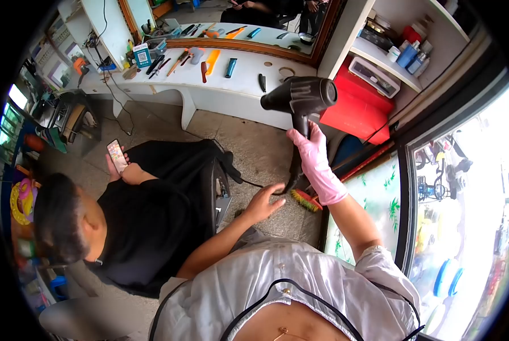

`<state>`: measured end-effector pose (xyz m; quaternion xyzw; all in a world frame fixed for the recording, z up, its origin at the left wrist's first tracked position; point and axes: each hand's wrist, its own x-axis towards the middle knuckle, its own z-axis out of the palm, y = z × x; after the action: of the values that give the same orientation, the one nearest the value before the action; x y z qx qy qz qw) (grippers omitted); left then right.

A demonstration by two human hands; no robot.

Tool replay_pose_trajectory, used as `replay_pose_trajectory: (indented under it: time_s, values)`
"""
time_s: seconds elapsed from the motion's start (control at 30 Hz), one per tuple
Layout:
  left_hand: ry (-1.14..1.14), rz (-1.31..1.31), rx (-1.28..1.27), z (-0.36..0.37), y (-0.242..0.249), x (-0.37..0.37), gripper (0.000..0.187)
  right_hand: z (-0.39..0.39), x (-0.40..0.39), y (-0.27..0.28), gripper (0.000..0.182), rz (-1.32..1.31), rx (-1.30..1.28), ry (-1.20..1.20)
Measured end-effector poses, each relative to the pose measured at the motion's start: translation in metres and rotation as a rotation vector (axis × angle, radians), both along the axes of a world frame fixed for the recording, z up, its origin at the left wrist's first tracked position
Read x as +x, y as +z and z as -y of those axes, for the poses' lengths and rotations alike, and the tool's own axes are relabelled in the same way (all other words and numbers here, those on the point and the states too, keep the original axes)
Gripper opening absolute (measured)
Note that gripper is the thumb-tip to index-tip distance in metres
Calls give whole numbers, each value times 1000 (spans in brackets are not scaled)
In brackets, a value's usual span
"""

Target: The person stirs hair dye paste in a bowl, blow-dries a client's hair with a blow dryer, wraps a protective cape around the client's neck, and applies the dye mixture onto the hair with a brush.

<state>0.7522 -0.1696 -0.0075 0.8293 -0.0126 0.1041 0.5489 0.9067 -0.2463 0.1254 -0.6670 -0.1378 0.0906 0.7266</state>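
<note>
A black hair dryer is raised in front of me, its nozzle pointing left. My right hand, in a pink glove, is closed around its handle. Lower down, my bare left hand is loosely curled at the dryer's cord, which runs into the crook between thumb and fingers. The cord shows again beyond the knuckles, leading left toward the chair. To the left sits a person in a black cape, head turned down, holding a phone in both hands.
A white counter under a mirror carries clippers, an orange comb and other tools. Right of it stands a shelf with bottles. A brush with yellow-green bristles is near the glass door. The chair stands close on my left.
</note>
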Motion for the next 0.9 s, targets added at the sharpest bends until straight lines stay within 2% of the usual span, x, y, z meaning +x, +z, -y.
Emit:
replay_pose_trajectory:
  time_s: [0.03, 0.1, 0.17, 0.2, 0.23, 0.33, 0.4, 0.43, 0.47, 0.5, 0.57, 0.63, 0.67, 0.7, 0.77, 0.83, 0.9]
  values:
    - [1, 1, -6, -8, -11, 16, 44, -10, 17, 0, 41, 2, 14, -10]
    - [30, -250, -39, -33, -35, 45, 28, -29, 54, -1, 37, 34, -13, -41]
    - [199, -142, 143, -70, -68, 75, 18, -54, 93, -2, 35, 43, 131, -46]
    - [299, -40, 315, -89, -72, 89, 17, -67, 114, 0, 32, 8, 58, -106]
    - [357, -59, 394, -109, -73, 106, 18, -82, 140, -8, 31, 89, 67, -138]
    - [434, -205, 384, -161, -66, 160, 19, -131, 219, -32, 30, 41, -12, -232]
    - [517, -373, 360, -191, -67, 195, 17, -166, 278, -60, 41, -33, -208, -336]
    - [512, -383, 350, -208, -75, 209, 17, -182, 303, -71, 45, -61, -289, -376]
    - [475, -270, 354, -224, -84, 221, 18, -197, 325, -82, 47, -30, -462, -449]
    - [437, -158, 357, -238, -84, 233, 20, -208, 340, -92, 47, -38, -473, -447]
    - [400, -239, 377, -260, -85, 255, 17, -227, 368, -109, 48, -188, -793, -521]
    - [181, -527, 330, -275, -89, 272, 16, -243, 376, -110, 49, -297, -819, -572]
    - [179, -417, 335, -279, -100, 277, 14, -248, 378, -110, 50, -343, -832, -567]
    - [169, -431, 326, -280, -100, 283, 14, -251, 381, -114, 52, -387, -843, -562]
    - [238, -129, 330, -280, -87, 310, 21, -260, 394, -130, 51, -445, -865, -565]
    - [242, -36, 363, -279, -68, 346, 30, -269, 395, -141, 52, -437, -995, -512]
    - [147, -109, 416, -275, -61, 381, 33, -275, 392, -156, 47, -389, -1064, -567]
